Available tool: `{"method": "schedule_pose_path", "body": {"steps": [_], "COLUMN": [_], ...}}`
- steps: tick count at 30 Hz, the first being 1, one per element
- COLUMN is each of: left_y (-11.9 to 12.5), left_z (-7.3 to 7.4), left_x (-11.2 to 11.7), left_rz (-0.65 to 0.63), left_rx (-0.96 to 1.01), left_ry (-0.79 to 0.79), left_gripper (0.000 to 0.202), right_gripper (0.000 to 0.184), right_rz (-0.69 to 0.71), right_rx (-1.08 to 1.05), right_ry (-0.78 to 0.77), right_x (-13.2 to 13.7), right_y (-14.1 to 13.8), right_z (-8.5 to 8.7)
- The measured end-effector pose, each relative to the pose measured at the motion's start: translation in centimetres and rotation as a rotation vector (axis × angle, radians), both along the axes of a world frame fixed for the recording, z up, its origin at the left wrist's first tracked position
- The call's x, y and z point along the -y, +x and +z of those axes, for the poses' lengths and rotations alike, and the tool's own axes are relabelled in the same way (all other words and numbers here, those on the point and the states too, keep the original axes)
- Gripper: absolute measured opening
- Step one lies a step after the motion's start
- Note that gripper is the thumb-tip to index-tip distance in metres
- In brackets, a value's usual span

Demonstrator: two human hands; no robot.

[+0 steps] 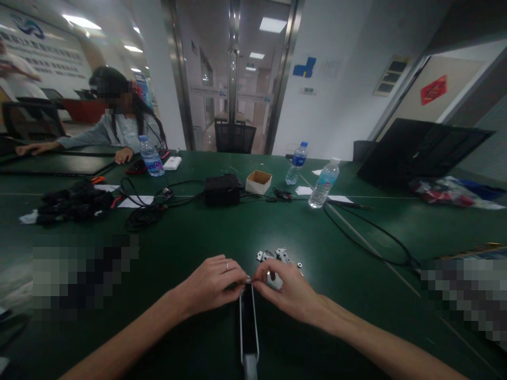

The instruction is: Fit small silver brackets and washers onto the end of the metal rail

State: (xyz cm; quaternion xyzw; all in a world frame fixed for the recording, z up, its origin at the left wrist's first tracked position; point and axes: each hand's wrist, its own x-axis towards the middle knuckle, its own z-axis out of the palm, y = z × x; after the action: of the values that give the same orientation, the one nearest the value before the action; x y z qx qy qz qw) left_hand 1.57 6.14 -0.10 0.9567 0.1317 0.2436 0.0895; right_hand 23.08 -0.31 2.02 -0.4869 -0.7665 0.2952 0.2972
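A long, narrow metal frame (pixel 257 326) with a grey piece at its near end lies lengthwise in front of me on the green table (pixel 186 348). My left hand (pixel 216 282) is closed at its far end, thumb and fingertips pressed together, with a ring on one finger. From the other side my right hand (pixel 287 290) pinches at the same end, its thumb and forefinger curled round. A small light part (pixel 248 279) shows between the two sets of fingertips; its kind is unclear. Small silver metal fittings (pixel 283 255) lie just beyond my right hand.
Ahead stand a small open box (pixel 259 182), a black box (pixel 223 189) and two water bottles (pixel 325 182) (pixel 297 163). Coiled black cables (pixel 144 216) lie on the left. A co-worker (pixel 127 121) sits at the far left. A dark monitor (pixel 420 153) stands at the right.
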Motion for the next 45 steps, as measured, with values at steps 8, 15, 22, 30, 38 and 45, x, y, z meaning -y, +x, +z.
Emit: {"method": "schedule_pose_path", "body": {"steps": [8, 15, 22, 30, 38, 45], "left_y": [-2.0, -2.1, -2.0, -2.1, -2.4, -2.3], "left_z": [-0.2, -0.8, -0.8, -0.8, -1.4, -1.6], "left_x": [-1.7, -1.6, -1.6, -1.7, -1.9, -1.7], "left_rz": [0.075, 0.082, 0.105, 0.073, 0.022, -0.015], "left_rx": [-0.176, -0.204, -0.226, -0.22, -0.16, -0.08], "left_ry": [-0.26, -0.415, -0.472, -0.457, -0.359, -0.161], "left_gripper": [0.011, 0.01, 0.011, 0.011, 0.013, 0.013], "right_gripper": [0.006, 0.008, 0.006, 0.008, 0.008, 0.011], "right_rz": [-0.015, 0.034, 0.036, 0.05, 0.06, 0.076], "right_rx": [0.325, 0.371, 0.373, 0.35, 0.358, 0.381], "right_ry": [-0.017, 0.031, 0.026, 0.022, -0.009, -0.055], "right_x": [-0.9, -1.1, -1.2, -1.3, -1.3, -1.4], "right_y": [0.7, 0.7, 0.8, 0.9, 0.9, 1.0], "right_z": [-0.2, -1.5, -1.5, -1.7, -1.5, -1.4]}}
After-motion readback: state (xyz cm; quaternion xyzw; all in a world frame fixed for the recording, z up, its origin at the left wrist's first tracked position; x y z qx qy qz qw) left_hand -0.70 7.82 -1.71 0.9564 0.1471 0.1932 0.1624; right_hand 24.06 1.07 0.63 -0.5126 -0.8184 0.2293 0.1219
